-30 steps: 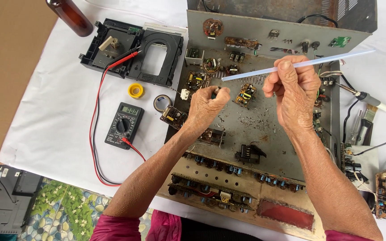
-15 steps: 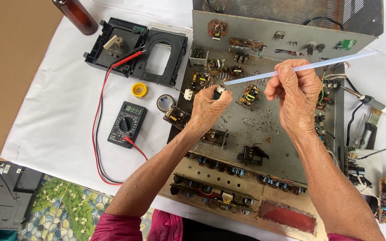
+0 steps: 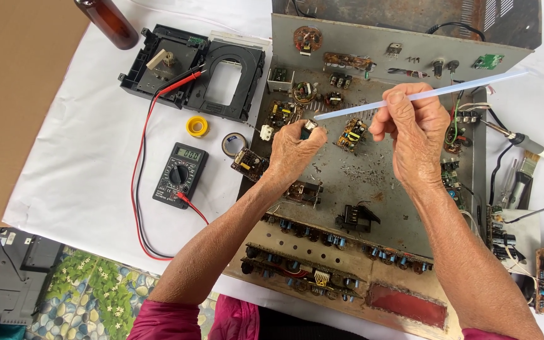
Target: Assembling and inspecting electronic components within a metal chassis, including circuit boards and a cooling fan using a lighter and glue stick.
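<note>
Two hands at work over one large grey metal chassis (image 3: 373, 182), laid flat on the white-covered table (image 3: 83, 157) so its boards face up. Left hand (image 3: 294, 151) with fingers closed around a small dark object with a metal tip (image 3: 308, 128), possibly a lighter, though too small to tell, held right at the near end of one long translucent stick (image 3: 423, 94). Right hand (image 3: 413, 126) with fingers pinched on that stick near its middle, slanting it down toward the left hand, far end raised over the chassis rear wall; the stick thus sits in the air above the boards, between both hands. One digital multimeter (image 3: 181, 175) left of the chassis, face up and readable, with two probe leads, one red and one black, run up to one black plastic disc-drive frame (image 3: 196, 66). One yellow tape roll (image 3: 197, 126) and one dark tape ring (image 3: 234, 144) just beside the chassis edge, within reach. One brown bottle (image 3: 108, 22) at the top, well apart. One soldering iron (image 3: 536, 150) parked off to the right, tip toward the chassis.
</note>
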